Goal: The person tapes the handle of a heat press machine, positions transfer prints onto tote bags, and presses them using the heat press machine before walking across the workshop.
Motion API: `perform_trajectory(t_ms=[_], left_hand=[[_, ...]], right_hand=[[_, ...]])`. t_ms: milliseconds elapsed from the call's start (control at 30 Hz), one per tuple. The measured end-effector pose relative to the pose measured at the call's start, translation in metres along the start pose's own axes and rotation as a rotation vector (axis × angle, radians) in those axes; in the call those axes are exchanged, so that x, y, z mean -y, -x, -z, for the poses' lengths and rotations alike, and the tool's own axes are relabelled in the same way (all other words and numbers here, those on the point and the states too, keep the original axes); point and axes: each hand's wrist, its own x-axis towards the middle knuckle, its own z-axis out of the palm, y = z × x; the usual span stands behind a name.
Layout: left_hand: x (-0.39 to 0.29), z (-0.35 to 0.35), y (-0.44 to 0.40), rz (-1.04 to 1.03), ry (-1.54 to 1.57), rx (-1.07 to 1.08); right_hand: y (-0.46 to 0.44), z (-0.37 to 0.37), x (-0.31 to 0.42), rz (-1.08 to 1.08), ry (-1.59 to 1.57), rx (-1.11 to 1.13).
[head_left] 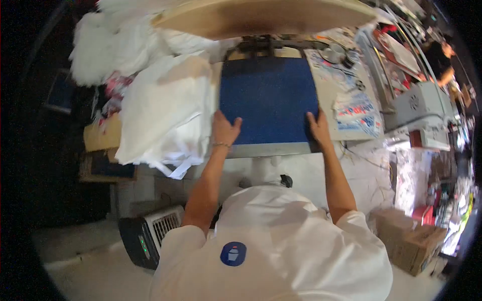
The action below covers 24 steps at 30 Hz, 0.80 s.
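Observation:
A dark blue rectangular sheet or fabric [268, 100] lies flat on a pale-edged board in front of me. At its lower left edge is my left hand [226, 131], thumb apart from the fingers, with a bracelet on the wrist. My right hand [319, 130] rests at the right edge, its thumb over the blue surface and its fingers stretched upward. Both hands look open; neither visibly grips the blue piece. White folded cloth [165, 105] is piled just left of my left hand.
A large beige panel [266, 17] overhangs the back. White bundles [113, 42] sit at upper left. Scissors, tape and a printed plastic bag [356, 114] lie at right. Beyond are a grey machine [422, 108], a co-worker [442, 57], cardboard boxes [409, 241] and a floor unit [150, 236].

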Motion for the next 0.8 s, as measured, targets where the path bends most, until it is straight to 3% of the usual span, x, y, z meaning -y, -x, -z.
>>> perform_trajectory(t_ms=[67,133,167,200,267,333,367,467,533,600,667,700,767,800], left_hand=[[-0.017,0.040,0.005,-0.044,-0.204,-0.051],[-0.053,0.111,0.008,-0.156,0.372,0.194],[-0.048,0.126,0.008,-0.274,0.250,0.011],[-0.038,0.141,0.004,-0.260,0.241,0.000],[-0.012,0.170,-0.014,-0.268,-0.137,-0.308],[0.027,0.174,-0.023,-0.241,-0.487,-0.332],[0.058,0.171,-0.029,-0.275,-0.254,-0.218],[0.065,0.195,-0.026,-0.156,-0.120,-0.221],[0.045,0.227,-0.022,-0.166,-0.141,-0.480],[0.012,0.260,-0.009,-0.251,-0.123,-0.570],[-0.017,0.271,0.017,-0.373,-0.206,-0.406],[-0.023,0.263,0.037,-0.398,-0.143,-0.297],[-0.030,0.241,0.069,-0.446,-0.019,-0.066],[-0.033,0.230,0.078,-0.467,0.042,0.057]], right_hand=[[0.003,-0.006,-0.014,0.059,0.173,-0.276],[0.007,0.009,0.011,0.210,0.179,-0.447],[0.010,0.014,0.018,0.138,0.109,-0.388],[0.014,0.015,0.023,0.062,0.045,-0.328],[0.022,0.005,0.031,0.109,-0.022,-0.283],[0.031,-0.014,0.041,0.146,0.009,-0.076],[0.035,-0.025,0.049,0.177,-0.023,-0.029],[0.044,-0.059,0.084,0.218,-0.160,0.145],[0.045,-0.083,0.097,0.043,-0.224,0.406],[0.045,-0.096,0.145,-0.073,-0.489,0.608],[0.041,-0.099,0.195,-0.226,-0.777,0.769],[0.036,-0.105,0.210,-0.225,-0.771,0.753],[0.027,-0.114,0.236,-0.547,-1.212,0.975],[0.026,-0.112,0.250,-0.615,-1.199,0.994]])
